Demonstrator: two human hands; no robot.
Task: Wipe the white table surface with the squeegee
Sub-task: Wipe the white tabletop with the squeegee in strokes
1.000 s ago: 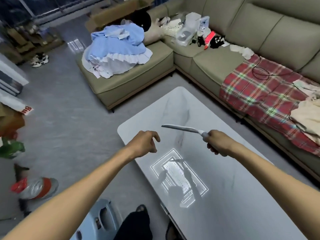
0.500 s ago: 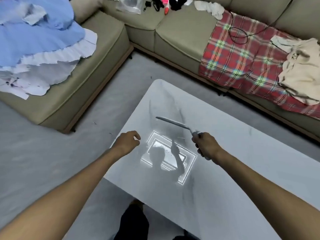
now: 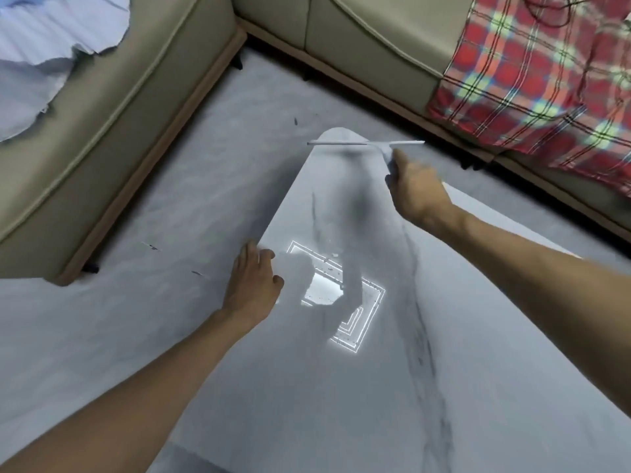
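The white marble-veined table (image 3: 341, 387) stretches from the bottom right up to its rounded far corner. My right hand (image 3: 415, 189) grips the handle of a white squeegee (image 3: 365, 143), whose thin blade lies crosswise right at that far corner. Whether the blade touches the top I cannot tell. My left hand (image 3: 254, 285) rests on the table's left edge with its fingers spread and nothing in it. A bright square reflection of a ceiling light shows on the surface between my hands.
A beige sofa (image 3: 358, 35) runs along the back with a red plaid blanket (image 3: 546, 80) on it. A beige sofa section (image 3: 119, 114) at the left carries blue and white cloth (image 3: 44, 46). Grey floor (image 3: 153, 233) lies between sofa and table.
My right hand has carried the squeegee away from me to the table's far corner and turned the blade crosswise. My left hand has come down onto the left edge. The view has tilted further down.
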